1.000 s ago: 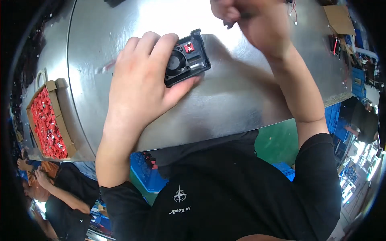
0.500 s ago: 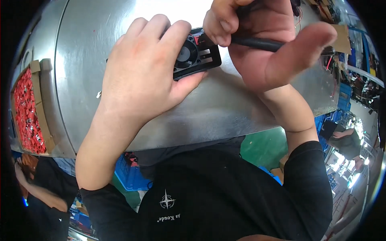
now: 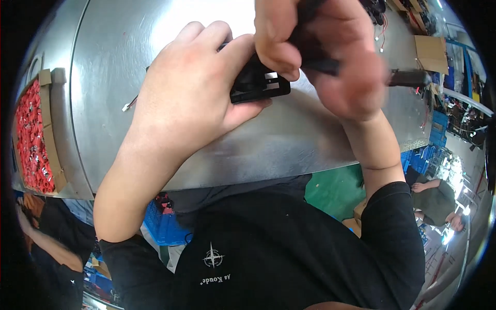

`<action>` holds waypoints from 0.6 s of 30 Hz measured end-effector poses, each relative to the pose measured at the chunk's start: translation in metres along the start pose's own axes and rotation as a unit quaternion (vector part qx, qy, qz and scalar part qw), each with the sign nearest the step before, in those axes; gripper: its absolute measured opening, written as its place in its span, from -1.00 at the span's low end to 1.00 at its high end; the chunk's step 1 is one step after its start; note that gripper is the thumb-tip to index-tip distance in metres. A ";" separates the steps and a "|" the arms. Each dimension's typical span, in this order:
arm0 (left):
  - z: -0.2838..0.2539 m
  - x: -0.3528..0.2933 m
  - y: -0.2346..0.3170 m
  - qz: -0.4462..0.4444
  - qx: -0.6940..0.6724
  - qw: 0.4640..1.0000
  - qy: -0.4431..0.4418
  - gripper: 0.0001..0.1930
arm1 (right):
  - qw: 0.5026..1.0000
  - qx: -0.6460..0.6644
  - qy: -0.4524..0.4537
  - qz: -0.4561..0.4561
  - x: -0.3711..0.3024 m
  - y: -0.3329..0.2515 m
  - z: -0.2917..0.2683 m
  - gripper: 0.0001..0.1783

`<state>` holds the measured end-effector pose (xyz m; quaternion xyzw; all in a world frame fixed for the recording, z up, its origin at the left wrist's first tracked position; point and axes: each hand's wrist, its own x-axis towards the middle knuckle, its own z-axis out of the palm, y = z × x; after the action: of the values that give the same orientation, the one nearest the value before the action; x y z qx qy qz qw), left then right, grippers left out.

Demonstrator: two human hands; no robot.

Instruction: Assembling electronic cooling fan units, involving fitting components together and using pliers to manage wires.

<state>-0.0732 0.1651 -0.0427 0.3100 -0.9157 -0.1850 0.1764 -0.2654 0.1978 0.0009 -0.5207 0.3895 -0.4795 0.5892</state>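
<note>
My left hand (image 3: 188,90) is wrapped round a black plastic fan housing (image 3: 271,93) lying low over the metal table, its thumb along the near edge. Bright metal strips show in the housing's right end, while my hands and shadow hide most of the rest. Above that end is my right hand (image 3: 330,57), smeared by motion and closed round a black rod-shaped tool (image 3: 408,78). The tool's outer end points right; its other end is hidden by my fingers. A thin cable with a white connector (image 3: 125,107) lies left of my left hand.
At the table's left side stands a cardboard box (image 3: 47,129) of red parts. Loose wires (image 3: 382,39) and another cardboard box (image 3: 431,54) are at the far right. A blue crate (image 3: 163,227) sits below the table edge. One person (image 3: 51,243) is at lower left, another (image 3: 436,199) at right.
The housing has tilted and shifted slightly right, and its fan is now mostly covered or in shadow. My right hand has moved left and turned, with the tool's outer end now showing.
</note>
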 end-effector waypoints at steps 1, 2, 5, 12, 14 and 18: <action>0.000 0.000 0.000 -0.002 0.000 1.000 0.001 -0.38 | 1.000 0.000 -0.002 0.000 -0.002 -0.001 0.002 -0.43; 0.000 0.000 0.000 -0.001 0.008 1.000 -0.010 -0.37 | 0.999 0.006 0.014 -0.037 -0.003 -0.001 0.004 -0.15; 0.000 0.001 0.001 -0.004 0.019 0.999 -0.027 -0.33 | 0.993 0.019 0.046 -0.110 -0.003 -0.001 0.004 0.52; 0.001 0.001 0.000 0.001 0.013 1.000 -0.022 -0.34 | 0.996 -0.064 -0.019 -0.066 -0.004 -0.002 -0.004 0.33; 0.000 0.001 0.001 -0.004 0.008 1.000 -0.022 -0.37 | 0.994 -0.086 -0.042 -0.051 -0.003 0.000 -0.006 0.28; 0.001 0.000 -0.001 -0.007 -0.006 1.000 -0.024 -0.44 | 0.987 -0.131 -0.088 -0.022 0.003 0.001 -0.011 0.18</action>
<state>-0.0734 0.1646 -0.0441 0.3113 -0.9162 -0.1987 0.1551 -0.2752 0.1926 -0.0017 -0.6419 0.3839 -0.3896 0.5374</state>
